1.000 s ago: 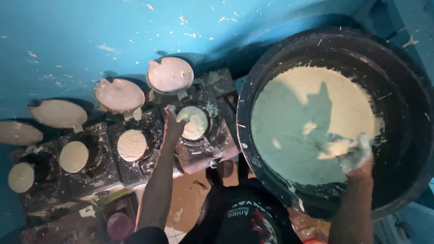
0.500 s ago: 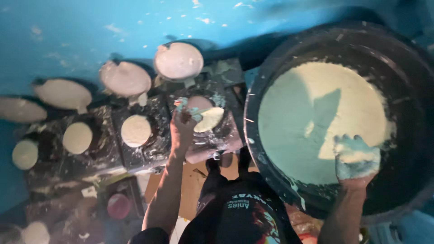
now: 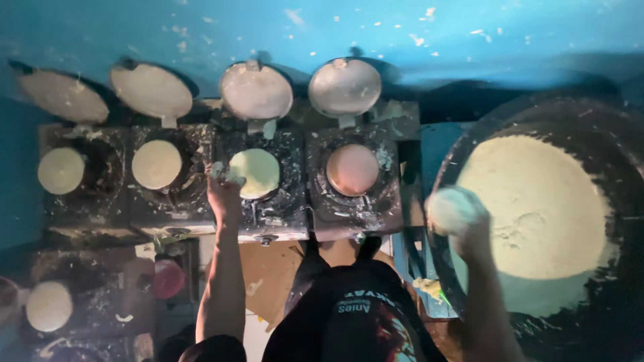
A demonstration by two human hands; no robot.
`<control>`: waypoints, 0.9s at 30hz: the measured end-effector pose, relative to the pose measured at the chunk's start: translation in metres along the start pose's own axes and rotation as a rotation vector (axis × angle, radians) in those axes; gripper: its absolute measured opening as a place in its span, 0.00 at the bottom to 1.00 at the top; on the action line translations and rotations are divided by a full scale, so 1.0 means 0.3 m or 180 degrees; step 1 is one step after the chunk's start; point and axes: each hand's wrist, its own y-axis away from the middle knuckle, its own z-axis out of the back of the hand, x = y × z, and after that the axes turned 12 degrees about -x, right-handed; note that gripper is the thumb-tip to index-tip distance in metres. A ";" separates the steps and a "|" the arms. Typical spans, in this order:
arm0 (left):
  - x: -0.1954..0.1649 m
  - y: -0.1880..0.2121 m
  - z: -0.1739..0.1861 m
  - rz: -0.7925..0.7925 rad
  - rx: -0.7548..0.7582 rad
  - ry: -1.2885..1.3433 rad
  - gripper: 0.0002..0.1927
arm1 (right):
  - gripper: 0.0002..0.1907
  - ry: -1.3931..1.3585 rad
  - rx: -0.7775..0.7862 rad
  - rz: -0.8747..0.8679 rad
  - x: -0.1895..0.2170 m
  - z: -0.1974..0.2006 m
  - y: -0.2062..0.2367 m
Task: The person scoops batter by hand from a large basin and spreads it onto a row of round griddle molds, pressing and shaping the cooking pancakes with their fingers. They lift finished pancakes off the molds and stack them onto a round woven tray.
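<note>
Left hand [image 3: 225, 188]: fingers closed, spreading batter [image 3: 257, 172] on the third griddle [image 3: 265, 204].
Right hand [image 3: 456, 213]: gripping a batter lump, lifted from the tub [image 3: 604, 127] since earlier.
Around: open lids [image 3: 343, 86], bare fourth plate [image 3: 353, 169].

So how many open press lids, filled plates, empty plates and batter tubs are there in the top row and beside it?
Open lids: 4
Plates with batter: 3
Empty plates: 1
Batter tubs: 1
Total: 9
</note>
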 end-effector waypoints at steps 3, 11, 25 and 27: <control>0.028 -0.010 0.012 0.0205 0.0097 0.0324 0.30 | 0.22 -0.0259 0.0291 0.0107 0.053 -0.264 -0.147; -0.030 0.057 0.023 -0.1790 -0.0126 -0.1299 0.27 | 0.20 0.1171 0.1401 -0.0998 0.247 -0.858 -0.134; 0.080 0.106 -0.149 -0.2123 0.0904 -0.2549 0.39 | 0.18 0.1588 0.1800 -0.0307 0.212 -0.835 -0.248; 0.083 0.093 -0.148 -0.2075 0.0864 -0.2461 0.38 | 0.23 0.1313 0.1274 0.0551 0.283 -0.821 -0.205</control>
